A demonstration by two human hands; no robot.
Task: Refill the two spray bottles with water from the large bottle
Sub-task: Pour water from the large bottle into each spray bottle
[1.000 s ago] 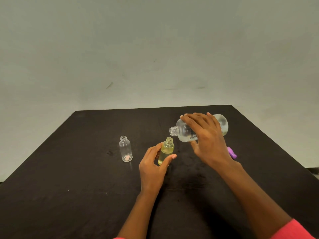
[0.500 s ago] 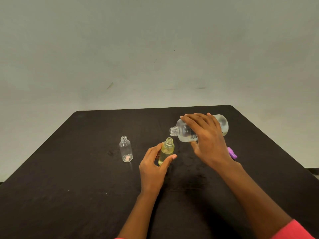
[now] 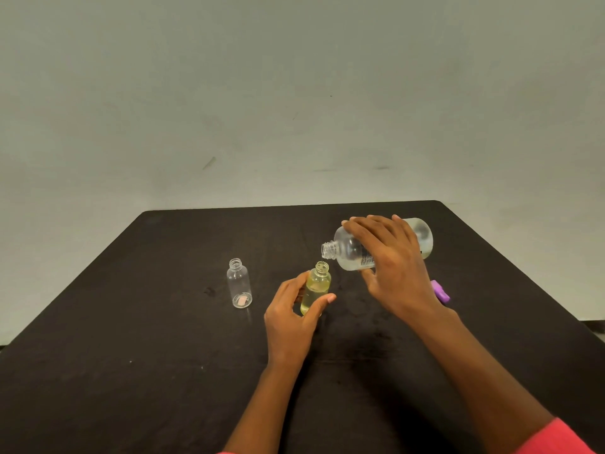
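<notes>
Clear plastic tipped over a yellow-tinted spray bottle (image 3: 317,285).
Little has been shifted in the last second: the large bottle (image 3: 347,253) is kept almost level in the right hand (image 3: 389,257)'s grasp, threaded mouth just above the small neck, which is steadied between the left hand (image 3: 291,319)'s thumb and fingers. No stream is seen, so pouring is judged barely begun. The clear spray bottle (image 3: 239,286) stands unfilled on the matte table (image 3: 131,322).

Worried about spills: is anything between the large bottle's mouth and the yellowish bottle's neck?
Nothing visible. The right hand tilts the uncapped large bottle just above the open neck of the yellowish bottle; the left hand grips lower down.
</notes>
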